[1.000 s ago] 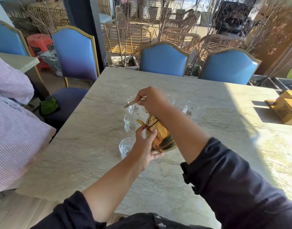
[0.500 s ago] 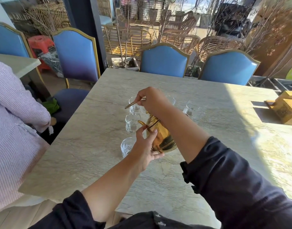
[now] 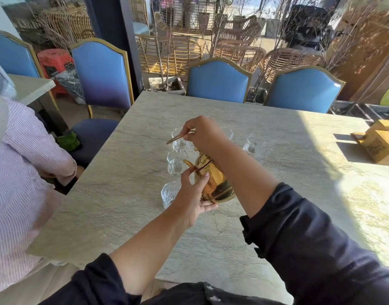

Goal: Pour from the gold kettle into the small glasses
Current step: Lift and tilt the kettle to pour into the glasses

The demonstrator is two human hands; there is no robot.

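Observation:
The gold kettle [image 3: 215, 183] stands on the stone table [image 3: 127, 194], spout pointing left. My left hand [image 3: 192, 197] wraps around its left side and neck. Just above the kettle, my right hand [image 3: 202, 134] pinches a thin gold lid [image 3: 178, 138] that is seen edge-on and tilted. Small clear glasses stand around the kettle: one [image 3: 168, 193] behind my left hand, one [image 3: 175, 165] by the spout, one [image 3: 179, 142] under the lid, one [image 3: 252, 147] to the right. Another glass [image 3: 228, 133] peeks out behind my right hand. I cannot tell what the glasses hold.
A person in a striped shirt [image 3: 20, 172] sits at the table's left edge. Blue chairs [image 3: 217, 80] line the far side and the left. A yellow box [image 3: 380, 144] sits at the right edge, in sunlight.
My hands, the kettle and the lid have held their places. The striped-shirt person on the left has shifted an arm down beside the table.

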